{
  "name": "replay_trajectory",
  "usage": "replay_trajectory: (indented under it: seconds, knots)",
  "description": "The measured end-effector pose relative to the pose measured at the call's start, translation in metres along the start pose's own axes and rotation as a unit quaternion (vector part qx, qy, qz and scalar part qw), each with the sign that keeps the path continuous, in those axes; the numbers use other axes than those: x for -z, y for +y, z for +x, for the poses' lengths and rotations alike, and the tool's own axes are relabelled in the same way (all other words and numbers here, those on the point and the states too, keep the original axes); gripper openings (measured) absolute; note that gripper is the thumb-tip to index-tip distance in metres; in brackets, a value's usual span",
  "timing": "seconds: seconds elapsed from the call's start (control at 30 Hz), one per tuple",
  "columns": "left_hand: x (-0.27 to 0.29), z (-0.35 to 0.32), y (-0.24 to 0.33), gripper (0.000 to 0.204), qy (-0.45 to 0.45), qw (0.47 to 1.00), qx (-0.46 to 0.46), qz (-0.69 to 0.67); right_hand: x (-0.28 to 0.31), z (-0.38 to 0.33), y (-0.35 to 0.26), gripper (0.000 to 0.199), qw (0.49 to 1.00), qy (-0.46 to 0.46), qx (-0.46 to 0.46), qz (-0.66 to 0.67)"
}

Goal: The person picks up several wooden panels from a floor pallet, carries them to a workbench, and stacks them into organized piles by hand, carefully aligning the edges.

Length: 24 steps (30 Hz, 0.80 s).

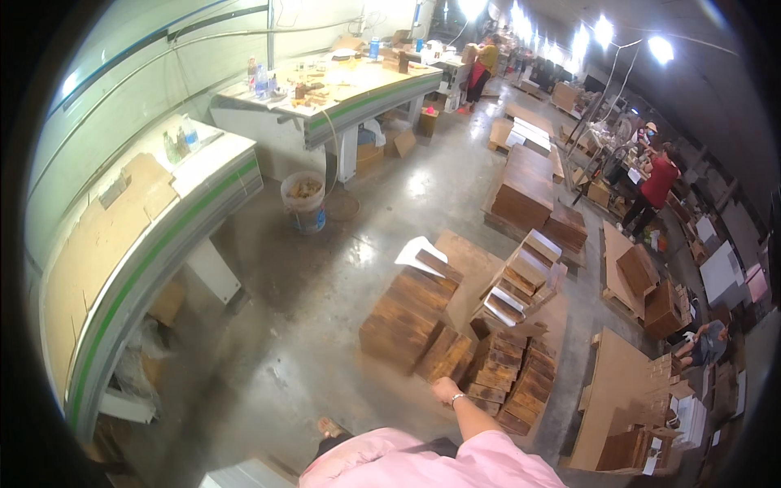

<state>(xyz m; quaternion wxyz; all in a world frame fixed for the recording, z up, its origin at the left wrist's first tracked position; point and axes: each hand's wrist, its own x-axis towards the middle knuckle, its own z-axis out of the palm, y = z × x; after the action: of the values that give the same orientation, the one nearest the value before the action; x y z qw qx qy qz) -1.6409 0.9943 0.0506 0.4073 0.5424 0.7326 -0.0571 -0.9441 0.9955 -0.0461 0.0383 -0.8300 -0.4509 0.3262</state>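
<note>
My right hand [445,391], with a bracelet at the wrist, reaches down to the near end of a small stack of brown wood-grained boards [446,355]. Its fingers look curled in; whether they grip a board there is too small to make out. Left of that stack stands a larger pile of dark brown boards [407,313], with a white sheet [421,250] at its far end. To the right, more streaked brown boards [498,370] lie in rows. My left hand does not show; a pink sleeve and shirt fill the lower edge.
Cardboard [468,259] lies under the stacks, with upright pale and brown pieces [525,272] beyond. Long workbenches [163,244] run along the left, near a white bucket [303,195]. A person in red [657,183] and another seated person [709,342] are at the right.
</note>
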Motion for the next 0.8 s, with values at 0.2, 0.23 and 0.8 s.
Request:
replay_trajectory:
  seconds: [0.2,0.23,0.8]
  knots:
    - [0.153,0.215,-0.004,0.017,0.227,0.967,-0.036,-0.111,0.041,0.025,-0.113,0.021,0.993,-0.02,-0.029,0.109]
    - [0.171,0.243,0.022,0.013,0.193,0.947,-0.048,-0.254,0.043,0.031,-0.113,0.022,0.991,-0.015,-0.035,0.126]
    - [0.302,0.388,0.432,0.047,-0.171,0.939,-0.137,0.265,0.1,0.303,-0.151,0.022,0.951,0.06,-0.191,0.234]
